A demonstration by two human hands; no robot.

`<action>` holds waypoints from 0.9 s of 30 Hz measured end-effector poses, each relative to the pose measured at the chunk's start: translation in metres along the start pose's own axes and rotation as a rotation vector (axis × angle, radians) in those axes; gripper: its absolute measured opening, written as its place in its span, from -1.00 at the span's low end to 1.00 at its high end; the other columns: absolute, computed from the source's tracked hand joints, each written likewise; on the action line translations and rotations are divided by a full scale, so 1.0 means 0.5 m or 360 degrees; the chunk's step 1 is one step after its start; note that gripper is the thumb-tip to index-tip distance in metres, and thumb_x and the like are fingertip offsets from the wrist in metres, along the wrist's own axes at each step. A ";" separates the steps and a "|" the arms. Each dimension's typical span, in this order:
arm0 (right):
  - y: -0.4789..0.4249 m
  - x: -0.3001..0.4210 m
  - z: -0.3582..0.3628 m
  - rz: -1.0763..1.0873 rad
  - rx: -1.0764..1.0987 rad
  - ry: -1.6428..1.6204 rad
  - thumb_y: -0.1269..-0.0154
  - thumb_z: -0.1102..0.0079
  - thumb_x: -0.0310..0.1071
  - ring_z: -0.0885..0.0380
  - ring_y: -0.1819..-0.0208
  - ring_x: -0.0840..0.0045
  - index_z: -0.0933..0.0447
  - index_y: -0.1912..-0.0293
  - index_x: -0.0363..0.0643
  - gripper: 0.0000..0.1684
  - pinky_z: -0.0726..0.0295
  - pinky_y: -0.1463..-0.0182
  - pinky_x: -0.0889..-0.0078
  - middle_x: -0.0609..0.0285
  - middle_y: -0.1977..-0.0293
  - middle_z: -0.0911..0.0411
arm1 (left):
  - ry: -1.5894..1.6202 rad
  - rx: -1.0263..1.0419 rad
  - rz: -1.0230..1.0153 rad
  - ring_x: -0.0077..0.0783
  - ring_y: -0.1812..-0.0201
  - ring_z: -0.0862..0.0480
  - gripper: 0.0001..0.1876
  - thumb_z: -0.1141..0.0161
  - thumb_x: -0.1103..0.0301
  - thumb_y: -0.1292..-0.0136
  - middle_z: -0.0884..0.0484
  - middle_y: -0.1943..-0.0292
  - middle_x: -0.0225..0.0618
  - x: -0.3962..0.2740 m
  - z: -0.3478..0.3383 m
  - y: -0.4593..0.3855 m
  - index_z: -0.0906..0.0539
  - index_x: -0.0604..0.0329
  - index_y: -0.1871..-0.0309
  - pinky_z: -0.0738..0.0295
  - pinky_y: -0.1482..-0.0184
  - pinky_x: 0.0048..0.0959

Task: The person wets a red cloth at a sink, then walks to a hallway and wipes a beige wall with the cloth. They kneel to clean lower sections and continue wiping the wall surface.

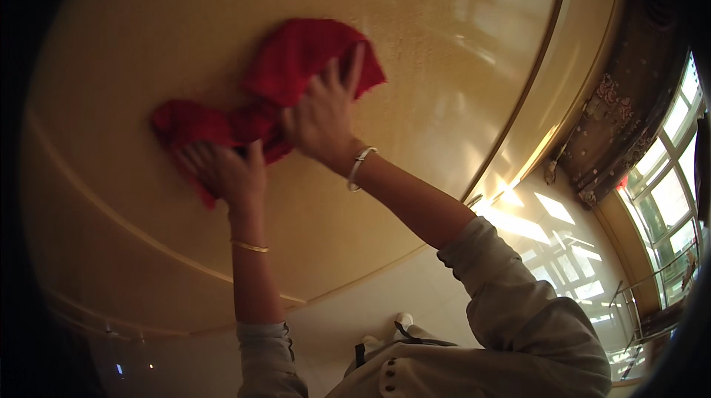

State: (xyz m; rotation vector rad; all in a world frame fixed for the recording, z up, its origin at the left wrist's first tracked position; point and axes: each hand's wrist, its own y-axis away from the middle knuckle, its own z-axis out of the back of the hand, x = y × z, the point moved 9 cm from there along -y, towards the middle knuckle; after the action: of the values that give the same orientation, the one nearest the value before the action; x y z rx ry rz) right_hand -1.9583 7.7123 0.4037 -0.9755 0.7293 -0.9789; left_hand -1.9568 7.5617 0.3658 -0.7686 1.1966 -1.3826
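A bunched red cloth (303, 59) lies against a glossy yellow-beige upright panel (333, 220), in two lobes joined by a twisted middle. My left hand (230, 173) presses the lower left lobe, its fingers over the fabric and slightly blurred. Higher and to the right, my right hand (325, 115) has its fingers spread across the edge of the upper lobe, pinning it to the panel. What lies under both palms is hidden. Fine droplets or streaks show on the panel just right of the cloth.
A dark vertical seam (514, 103) bounds the panel on the right. Beyond it hang patterned brown curtains (616, 103) beside a bright window (669, 192). Sunlight falls on the pale tiled floor (561, 253). A metal rack (633, 314) stands at the lower right. My shoes (404, 319) show below.
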 end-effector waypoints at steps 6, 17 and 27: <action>-0.011 0.309 -0.086 0.0573 0.0237 -0.0300 -0.15 0.03 0.02 -0.19 -0.23 0.10 -0.64 0.42 -0.09 -0.58 0.29 -0.35 -0.44 0.13 0.22 -0.50 | -0.0026 -0.0010 0.0305 0.27 -0.31 -0.11 -0.15 -0.11 -0.04 -0.12 -0.11 -0.25 0.43 0.300 0.015 0.128 -0.14 0.57 -0.26 0.17 -0.38 0.06; 0.066 0.546 -0.151 0.1032 0.0321 -0.0456 -0.13 -0.05 -0.10 -0.07 -0.33 0.29 -0.64 0.30 0.06 -0.74 0.25 -0.42 -0.25 0.32 -0.09 -0.34 | 0.0585 0.0208 0.0835 0.08 -0.34 -0.14 -0.13 -0.18 0.13 -0.21 -0.08 -0.32 0.21 0.420 0.119 0.216 0.08 0.51 -0.33 -0.01 -0.36 -0.14; -0.275 0.211 0.153 0.0606 -0.0381 -0.0273 -0.21 0.05 -0.02 -0.11 -0.30 0.21 -0.61 0.24 0.00 -0.64 0.26 -0.40 -0.29 0.26 0.03 -0.42 | -0.0183 -0.0298 -0.0315 0.18 -0.36 -0.06 -0.15 -0.35 0.09 0.09 -0.16 -0.31 0.14 0.104 0.224 -0.256 -0.27 0.29 -0.28 0.12 -0.40 0.02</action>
State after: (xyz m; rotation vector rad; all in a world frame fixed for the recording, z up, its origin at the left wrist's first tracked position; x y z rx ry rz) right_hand -1.8978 7.6105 0.5517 -1.0637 0.8619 -0.4772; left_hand -1.9022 7.4711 0.5090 -1.1089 1.1952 -1.3776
